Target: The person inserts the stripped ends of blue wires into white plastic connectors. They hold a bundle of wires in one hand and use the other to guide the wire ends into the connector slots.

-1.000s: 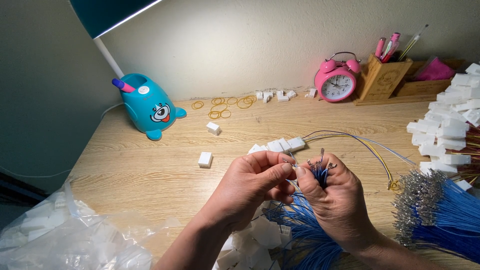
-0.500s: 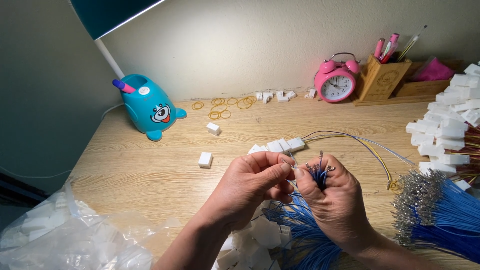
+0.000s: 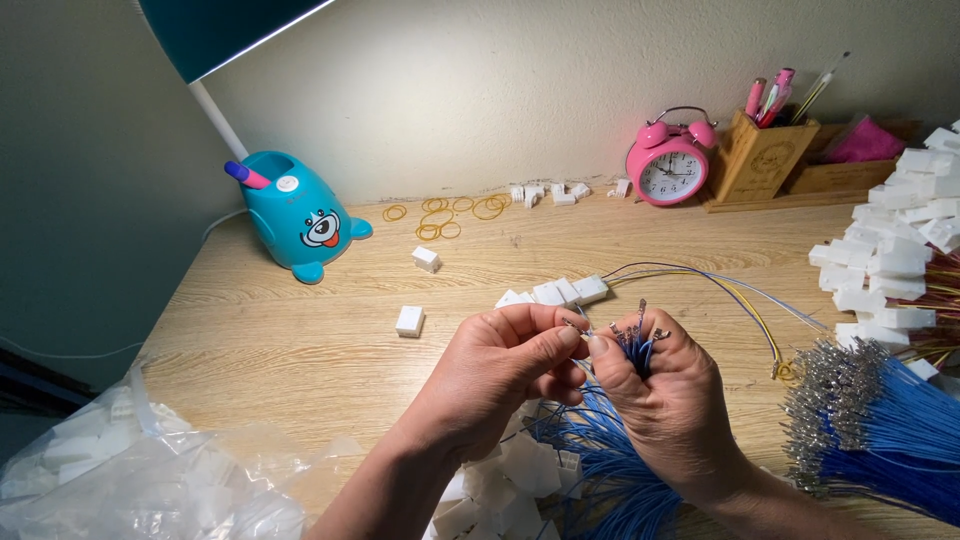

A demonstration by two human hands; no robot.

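My right hand grips a bunch of thin blue wires with metal terminal tips sticking up above its fingers. My left hand meets it at the fingertips, pinching one wire end between thumb and forefinger; whether a small white connector is in that pinch is hidden. White plastic connector housings lie heaped under both hands. A row of joined white connectors sits just beyond my fingers, with coloured wires trailing to the right.
A large bundle of blue terminal wires and a pile of white connectors lie at right. A plastic bag of white parts is at front left. Teal desk lamp base, pink alarm clock, wooden pen holder, rubber bands, loose connectors.
Both hands stay in place over the connector heap; only small finger movement at the wire tips.
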